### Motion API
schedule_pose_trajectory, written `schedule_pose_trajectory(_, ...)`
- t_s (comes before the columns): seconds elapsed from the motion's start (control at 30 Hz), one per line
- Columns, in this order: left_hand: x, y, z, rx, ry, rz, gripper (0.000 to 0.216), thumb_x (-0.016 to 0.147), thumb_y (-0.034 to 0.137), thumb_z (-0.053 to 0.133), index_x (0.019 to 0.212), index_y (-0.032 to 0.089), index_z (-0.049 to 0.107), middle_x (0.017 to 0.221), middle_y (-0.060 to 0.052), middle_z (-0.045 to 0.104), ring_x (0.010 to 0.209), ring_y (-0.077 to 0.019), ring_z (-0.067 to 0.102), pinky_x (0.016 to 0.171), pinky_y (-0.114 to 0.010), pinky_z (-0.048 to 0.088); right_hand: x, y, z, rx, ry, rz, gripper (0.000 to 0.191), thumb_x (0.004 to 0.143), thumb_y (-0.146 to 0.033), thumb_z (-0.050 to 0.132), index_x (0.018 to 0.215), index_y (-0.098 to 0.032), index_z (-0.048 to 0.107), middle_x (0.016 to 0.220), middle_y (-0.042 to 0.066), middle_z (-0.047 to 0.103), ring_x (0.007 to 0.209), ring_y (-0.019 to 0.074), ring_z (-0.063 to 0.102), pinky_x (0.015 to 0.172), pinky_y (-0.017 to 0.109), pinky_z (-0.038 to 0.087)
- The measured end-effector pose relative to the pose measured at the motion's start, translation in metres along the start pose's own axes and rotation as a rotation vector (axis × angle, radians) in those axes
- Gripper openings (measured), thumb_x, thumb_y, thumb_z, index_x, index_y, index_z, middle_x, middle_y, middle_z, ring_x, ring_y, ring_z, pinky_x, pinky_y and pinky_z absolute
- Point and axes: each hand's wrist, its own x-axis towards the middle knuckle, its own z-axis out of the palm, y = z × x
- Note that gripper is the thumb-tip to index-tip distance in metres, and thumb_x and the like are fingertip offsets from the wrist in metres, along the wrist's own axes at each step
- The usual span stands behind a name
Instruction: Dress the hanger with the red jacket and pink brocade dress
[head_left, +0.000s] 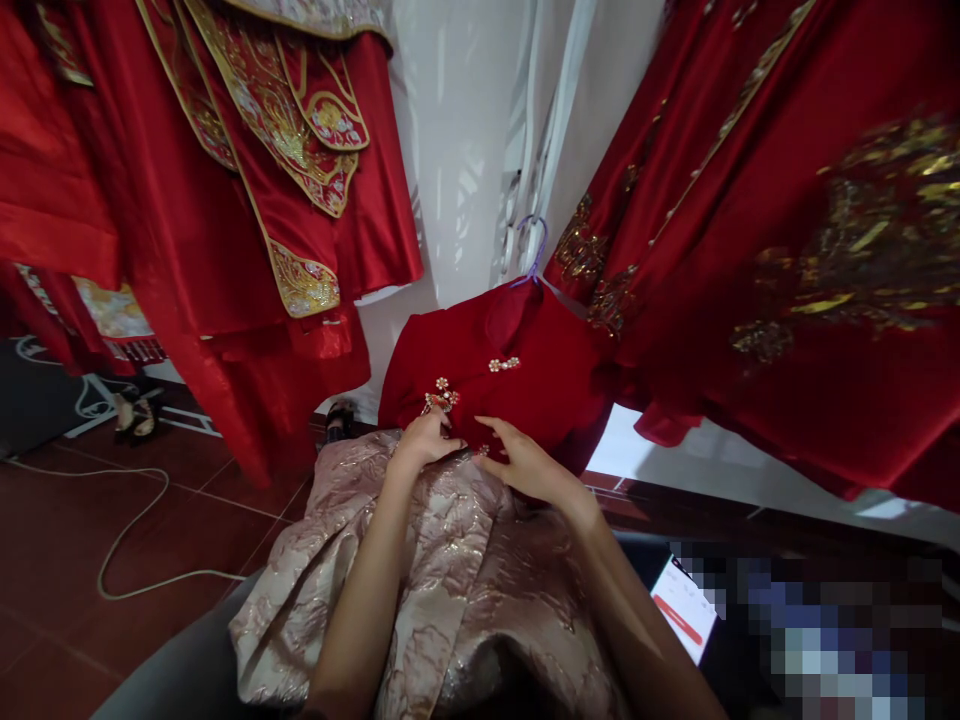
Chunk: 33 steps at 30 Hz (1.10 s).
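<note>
In front of me a dark red velvet garment [555, 350] hangs low on a purple hanger [536, 250]. It bears beaded flower ornaments, one of them a pale clasp [504, 365] on its upper front. My left hand [426, 440] rests at the garment's lower front, thumb and index finger apart, just below a beaded flower ornament [442, 398]. To its right, my right hand [525, 465] has its fingers spread over the cloth, close to a small ornament [484, 452]. Shiny pinkish brocade fabric [450, 560] covers my lap beneath both forearms.
Embroidered red garments [292, 130] hang at left, and more red garments with gold sequins [847, 240] at right. A lit phone [684, 612] lies by my right side. Strappy shoes [136, 415] stand beside a white rack foot [184, 420]. A pale cable [142, 470] crosses the tiled floor.
</note>
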Motion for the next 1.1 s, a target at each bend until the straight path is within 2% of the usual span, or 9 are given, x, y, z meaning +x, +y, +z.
schedule_pose_trajectory(0.17, 0.0, 0.002, -0.002, 0.013, -0.168, -0.01, 0.021, 0.059, 0.038, 0.071, 0.061, 0.02, 0.062, 0.06, 0.001, 0.065, 0.055, -0.0127, 0.061, 0.047, -0.018, 0.042, -0.001, 0.002, 0.003, -0.059, -0.013, 0.039, 0.046, 0.079, -0.028, 0.06, 0.123, -0.02, 0.051, 0.113, 0.012, 0.057, 0.105, 0.024, 0.056, 0.093, 0.042, 0.044)
schedule_pose_trajectory(0.27, -0.002, 0.008, -0.004, -0.024, -0.259, 0.122, 0.018, 0.064, 0.038, 0.067, 0.065, 0.02, 0.063, 0.061, 0.002, 0.065, 0.055, -0.012, 0.06, 0.049, -0.018, 0.043, -0.002, -0.001, -0.002, -0.072, -0.028, 0.049, 0.038, 0.079, -0.031, 0.059, 0.116, -0.021, 0.056, 0.101, 0.01, 0.057, 0.094, 0.0219, 0.059, 0.087, 0.039, 0.047)
schedule_pose_trajectory(0.43, -0.004, 0.017, 0.002, -0.11, -0.272, 0.268, 0.024, 0.068, 0.036, 0.067, 0.082, 0.019, 0.059, 0.071, 0.0, 0.064, 0.058, -0.0131, 0.06, 0.052, -0.02, 0.047, -0.004, -0.01, -0.01, -0.008, -0.019, 0.002, 0.035, 0.081, -0.037, 0.057, 0.114, -0.023, 0.056, 0.101, 0.007, 0.051, 0.085, 0.017, 0.058, 0.084, 0.036, 0.05)
schedule_pose_trajectory(0.63, -0.001, 0.024, 0.005, 0.135, -0.131, 0.37, 0.045, 0.067, 0.023, 0.067, 0.11, 0.018, 0.053, 0.106, -0.009, 0.053, 0.1, -0.0231, 0.055, 0.088, -0.035, 0.046, -0.001, -0.009, -0.004, 0.073, 0.079, -0.02, 0.051, 0.081, -0.039, 0.057, 0.126, -0.021, 0.042, 0.118, 0.011, 0.042, 0.113, 0.0225, 0.047, 0.097, 0.041, 0.044)
schedule_pose_trajectory(0.73, -0.002, 0.027, 0.003, 0.215, -0.053, 0.398, 0.052, 0.068, 0.022, 0.065, 0.118, 0.021, 0.048, 0.121, -0.011, 0.041, 0.113, -0.0263, 0.046, 0.097, -0.039, 0.04, 0.004, -0.004, 0.002, 0.069, 0.166, 0.026, 0.054, 0.081, -0.041, 0.056, 0.126, -0.018, 0.04, 0.121, 0.014, 0.039, 0.112, 0.0233, 0.049, 0.095, 0.041, 0.045)
schedule_pose_trajectory(0.83, -0.001, 0.023, 0.006, 0.327, 0.011, 0.303, 0.062, 0.063, 0.028, 0.069, 0.119, 0.02, 0.043, 0.129, -0.014, 0.033, 0.12, -0.0343, 0.036, 0.1, -0.049, 0.034, 0.008, 0.005, 0.008, 0.02, 0.255, 0.076, 0.057, 0.08, -0.04, 0.057, 0.128, -0.015, 0.037, 0.123, 0.017, 0.039, 0.11, 0.0248, 0.051, 0.095, 0.043, 0.045)
schedule_pose_trajectory(0.9, 0.0, 0.017, 0.013, 0.362, 0.027, 0.196, 0.077, 0.059, 0.034, 0.072, 0.125, 0.017, 0.036, 0.134, -0.017, 0.027, 0.124, -0.0388, 0.03, 0.1, -0.052, 0.031, 0.008, 0.012, 0.012, -0.019, 0.218, 0.081, 0.055, 0.08, -0.038, 0.057, 0.127, -0.015, 0.038, 0.12, 0.016, 0.045, 0.11, 0.0256, 0.052, 0.096, 0.044, 0.043)
schedule_pose_trajectory(1.0, 0.002, 0.006, 0.025, 0.39, 0.023, 0.098, 0.099, 0.055, 0.039, 0.073, 0.135, 0.013, 0.02, 0.14, -0.019, 0.02, 0.127, -0.04, 0.024, 0.103, -0.051, 0.026, 0.007, 0.022, 0.015, -0.011, 0.062, 0.073, 0.048, 0.08, -0.034, 0.058, 0.121, -0.015, 0.041, 0.109, 0.013, 0.055, 0.104, 0.0234, 0.056, 0.091, 0.04, 0.045)
schedule_pose_trajectory(1.1, 0.001, -0.004, 0.034, 0.427, 0.057, 0.099, 0.097, 0.061, 0.035, 0.068, 0.138, 0.014, 0.014, 0.141, -0.017, 0.02, 0.13, -0.0358, 0.021, 0.105, -0.049, 0.023, 0.007, 0.024, 0.014, -0.007, 0.018, 0.084, 0.039, 0.08, -0.033, 0.058, 0.113, -0.017, 0.044, 0.095, 0.009, 0.059, 0.087, 0.0194, 0.06, 0.079, 0.033, 0.048)
